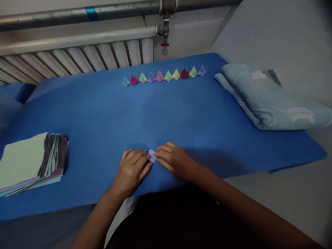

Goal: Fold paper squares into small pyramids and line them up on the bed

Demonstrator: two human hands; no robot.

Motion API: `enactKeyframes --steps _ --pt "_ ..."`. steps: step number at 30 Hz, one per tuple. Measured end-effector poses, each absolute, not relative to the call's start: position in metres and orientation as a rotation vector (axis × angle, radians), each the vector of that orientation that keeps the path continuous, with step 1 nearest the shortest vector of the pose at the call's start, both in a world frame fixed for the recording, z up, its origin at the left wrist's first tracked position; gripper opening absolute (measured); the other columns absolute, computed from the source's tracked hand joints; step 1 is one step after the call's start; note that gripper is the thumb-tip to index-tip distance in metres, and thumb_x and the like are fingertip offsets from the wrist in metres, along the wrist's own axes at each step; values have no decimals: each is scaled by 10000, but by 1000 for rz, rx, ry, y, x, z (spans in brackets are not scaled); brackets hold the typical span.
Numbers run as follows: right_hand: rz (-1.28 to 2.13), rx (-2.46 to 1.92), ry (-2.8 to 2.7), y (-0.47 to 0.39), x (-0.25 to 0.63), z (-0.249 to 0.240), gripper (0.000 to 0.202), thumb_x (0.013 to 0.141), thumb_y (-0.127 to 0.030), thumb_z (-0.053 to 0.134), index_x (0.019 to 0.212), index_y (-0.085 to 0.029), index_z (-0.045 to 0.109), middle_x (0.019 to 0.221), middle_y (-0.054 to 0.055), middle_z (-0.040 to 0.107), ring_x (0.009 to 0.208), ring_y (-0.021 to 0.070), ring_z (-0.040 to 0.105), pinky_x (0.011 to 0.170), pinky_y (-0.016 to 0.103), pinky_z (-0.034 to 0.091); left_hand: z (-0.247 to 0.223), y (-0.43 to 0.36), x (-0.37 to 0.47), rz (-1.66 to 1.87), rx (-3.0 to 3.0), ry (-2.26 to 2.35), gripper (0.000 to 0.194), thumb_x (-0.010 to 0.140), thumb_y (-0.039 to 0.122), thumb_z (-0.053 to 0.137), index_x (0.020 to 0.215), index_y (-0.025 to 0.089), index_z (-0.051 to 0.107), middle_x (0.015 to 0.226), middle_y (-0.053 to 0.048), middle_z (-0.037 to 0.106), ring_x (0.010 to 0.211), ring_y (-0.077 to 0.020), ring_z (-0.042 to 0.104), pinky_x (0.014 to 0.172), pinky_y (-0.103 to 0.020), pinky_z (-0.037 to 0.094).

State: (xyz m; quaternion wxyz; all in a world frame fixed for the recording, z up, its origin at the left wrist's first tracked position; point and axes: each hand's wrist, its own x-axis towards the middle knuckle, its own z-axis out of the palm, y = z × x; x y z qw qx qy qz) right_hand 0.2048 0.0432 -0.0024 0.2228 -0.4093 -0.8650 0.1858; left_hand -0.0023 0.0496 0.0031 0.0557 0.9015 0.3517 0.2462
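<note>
A small piece of folded lilac paper (152,156) lies at the near edge of the blue-covered surface (109,117), between my two hands. My left hand (133,168) pinches its left side, fingers bent and pressed together. From the other side, my right hand (174,159) closes its fingertips on the paper's right edge. Both hands cover part of the paper, so its full shape is hidden. Farther back, a row of folded paper pieces (159,76) in several colours stretches side by side across the surface.
At the left lies a thick stack of coloured paper sheets (23,160), pale green on top. A folded light-blue patterned cloth (269,100) rests at the right. Behind the surface are a white radiator (95,57), a metal pipe (124,11) and a valve with a red handle (165,44).
</note>
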Motion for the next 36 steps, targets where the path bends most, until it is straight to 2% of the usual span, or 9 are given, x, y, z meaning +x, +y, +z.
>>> enactKeyframes --steps 6,12,20,25,36 --pt "415 -1139 -2433 43 204 -7 150 917 -159 506 961 -135 647 974 97 660 835 183 543 770 316 455 0 49 -2 790 2751 1078 124 888 197 564 981 158 637 969 -65 708 909 -199 616 857 -383 425" --pt "448 -1251 -2366 43 201 -8 229 959 -212 432 903 -133 639 951 104 649 860 187 554 786 323 463 -2 50 -3 760 2672 1156 123 904 217 535 947 183 645 950 -52 700 934 -204 599 853 -385 415" --pt "535 -1375 -2315 46 196 -1 224 958 -258 436 917 -136 620 980 113 634 910 203 573 804 343 465 -4 47 1 722 2492 1363 168 916 275 506 896 203 657 970 -65 666 972 -231 560 836 -408 412" --pt "580 -1500 -2294 49 191 5 222 956 -289 447 893 -143 602 987 109 629 945 209 580 810 333 461 1 45 9 696 2364 1477 151 898 250 515 848 203 649 990 -65 648 984 -244 535 824 -419 407" --pt "621 -1585 -2234 48 189 6 179 934 -275 477 865 -157 594 985 95 630 939 197 581 806 316 450 4 44 19 705 2219 1631 142 864 266 561 747 196 601 957 -67 639 947 -262 527 774 -441 407"
